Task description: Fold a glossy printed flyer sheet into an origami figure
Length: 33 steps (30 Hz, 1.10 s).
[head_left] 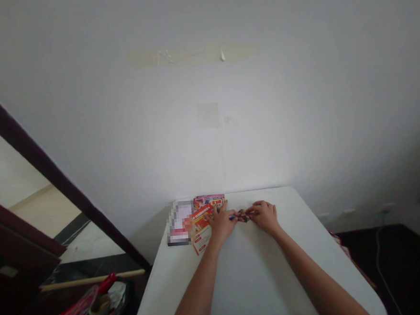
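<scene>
On a white table [254, 269], near its far edge, my left hand [220, 220] rests partly on red and orange leaflets [204, 220], fingers curled. My right hand [264, 215] lies just to the right, fingers pinched toward the left one. Between the two hands sits a small dark object with a blue end [240, 216]; both hands' fingertips touch it. It is too small to name. A blurred rectangular item [180, 223] lies left of the leaflets.
A plain white wall [206, 105] stands right behind the table. To the left are a dark door frame [45, 169] and, on the floor, a bag with red and shiny packaging [91, 307]. Dark floor lies to the right.
</scene>
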{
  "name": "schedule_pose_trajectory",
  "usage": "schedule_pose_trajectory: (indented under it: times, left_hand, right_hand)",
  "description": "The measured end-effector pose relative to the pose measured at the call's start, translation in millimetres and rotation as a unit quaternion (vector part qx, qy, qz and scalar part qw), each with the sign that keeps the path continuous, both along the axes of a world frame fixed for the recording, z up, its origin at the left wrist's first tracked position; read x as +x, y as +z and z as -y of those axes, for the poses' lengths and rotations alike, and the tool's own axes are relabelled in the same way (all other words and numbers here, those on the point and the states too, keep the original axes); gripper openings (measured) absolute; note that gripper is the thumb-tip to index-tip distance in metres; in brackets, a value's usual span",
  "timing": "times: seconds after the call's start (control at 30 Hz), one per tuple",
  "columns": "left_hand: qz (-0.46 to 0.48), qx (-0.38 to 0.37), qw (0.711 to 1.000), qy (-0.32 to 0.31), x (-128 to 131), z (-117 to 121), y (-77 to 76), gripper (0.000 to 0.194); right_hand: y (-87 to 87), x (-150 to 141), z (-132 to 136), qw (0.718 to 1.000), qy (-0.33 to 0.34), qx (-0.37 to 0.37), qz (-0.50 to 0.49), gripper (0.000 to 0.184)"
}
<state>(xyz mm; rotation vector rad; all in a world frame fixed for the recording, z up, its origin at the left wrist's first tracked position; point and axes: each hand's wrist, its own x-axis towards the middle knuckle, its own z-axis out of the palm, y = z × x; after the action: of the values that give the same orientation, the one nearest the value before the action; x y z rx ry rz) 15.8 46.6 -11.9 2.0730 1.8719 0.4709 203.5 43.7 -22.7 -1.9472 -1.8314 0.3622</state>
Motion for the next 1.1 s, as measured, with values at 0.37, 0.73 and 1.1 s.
schedule_pose_trajectory:
  times: [0.37, 0.73, 1.1]
  left_hand:
    - [-0.001, 0.020, 1.000, -0.016, -1.7, 4.2, -0.4, 0.025]
    - [0.002, 0.085, 0.996, -0.031, 2.1, 15.5, 7.8, 0.023]
    - [0.025, 0.146, 0.986, -0.070, 2.2, 16.0, 0.7, 0.020]
  right_hand:
    - [-6.6, 10.0, -0.1, 1.000, 0.022, 0.013, 0.014, 0.025]
    - [-10.3, 9.3, 8.9, 0.996, 0.049, 0.076, 0.019, 0.020]
    - [-13.8, 12.4, 8.0, 0.995, 0.025, 0.099, 0.009, 0.022]
